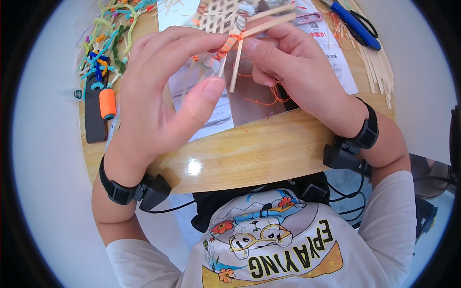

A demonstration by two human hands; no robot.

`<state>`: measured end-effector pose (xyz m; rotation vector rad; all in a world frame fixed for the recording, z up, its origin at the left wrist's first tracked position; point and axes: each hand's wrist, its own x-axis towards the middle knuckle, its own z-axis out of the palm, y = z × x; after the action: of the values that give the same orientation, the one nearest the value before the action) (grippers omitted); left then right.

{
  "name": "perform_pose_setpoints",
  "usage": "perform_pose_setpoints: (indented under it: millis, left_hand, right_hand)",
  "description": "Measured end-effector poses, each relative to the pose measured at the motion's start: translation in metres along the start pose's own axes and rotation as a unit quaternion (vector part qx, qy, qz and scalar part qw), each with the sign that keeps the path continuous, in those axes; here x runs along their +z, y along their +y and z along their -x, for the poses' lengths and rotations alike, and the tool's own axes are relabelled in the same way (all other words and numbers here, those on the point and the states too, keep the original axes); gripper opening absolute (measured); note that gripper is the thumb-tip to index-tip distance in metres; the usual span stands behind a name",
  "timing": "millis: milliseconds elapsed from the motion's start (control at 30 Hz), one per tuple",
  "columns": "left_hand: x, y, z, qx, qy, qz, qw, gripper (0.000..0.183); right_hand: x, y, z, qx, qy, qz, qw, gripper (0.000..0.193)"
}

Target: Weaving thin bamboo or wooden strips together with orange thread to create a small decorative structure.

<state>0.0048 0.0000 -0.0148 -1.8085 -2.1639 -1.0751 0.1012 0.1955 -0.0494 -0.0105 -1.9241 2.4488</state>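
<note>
A woven piece of pale bamboo strips is held up above the table, its lattice partly cut off by the top edge. Orange thread is wound round its near edge, and several loose strip ends stick out to the right. My left hand grips the piece from the left, its index finger against the wrapped edge and its thumb lower down. My right hand pinches at the bound edge from the right, thumb and index finger closed. Loose orange thread hangs in loops beneath it.
Printed sheets lie under my hands. At the left are an orange thread spool, a dark phone-like slab and tangled coloured pipe cleaners. Blue-handled scissors and loose bamboo strips lie at the right, near a pink tool.
</note>
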Motion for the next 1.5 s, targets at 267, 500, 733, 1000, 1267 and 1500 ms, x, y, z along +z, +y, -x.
perform_pose_setpoints:
  millis: [267, 500, 733, 1000, 1267, 1500]
  left_hand:
    - [0.012, 0.0, 0.002, -0.081, 0.041, -0.01, 0.996, 0.013]
    - [0.01, -0.002, 0.0, -0.069, 0.039, 0.016, 0.997, 0.008]
    - [0.011, 0.001, -0.001, -0.054, 0.045, -0.028, 0.997, 0.009]
    - [0.007, -0.002, -0.004, 0.036, 0.057, -0.143, 0.987, 0.013]
    - [0.006, -0.008, -0.007, 0.059, 0.084, -0.203, 0.974, 0.016]
    - [0.002, -0.006, -0.006, 0.058, 0.077, -0.231, 0.968, 0.015]
  right_hand:
    - [0.012, -0.005, 0.009, 0.011, -0.007, 0.082, 0.997, 0.013]
    - [0.007, -0.009, 0.006, 0.029, -0.012, 0.054, 0.998, 0.019]
    - [0.004, -0.012, 0.008, 0.097, -0.013, -0.047, 0.994, 0.02]
    - [0.008, -0.013, 0.006, 0.093, 0.017, -0.016, 0.995, 0.024]
    - [0.005, -0.013, 0.005, 0.064, 0.014, -0.01, 0.998, 0.022]
    - [0.007, -0.017, 0.008, 0.069, 0.035, -0.05, 0.996, 0.017]
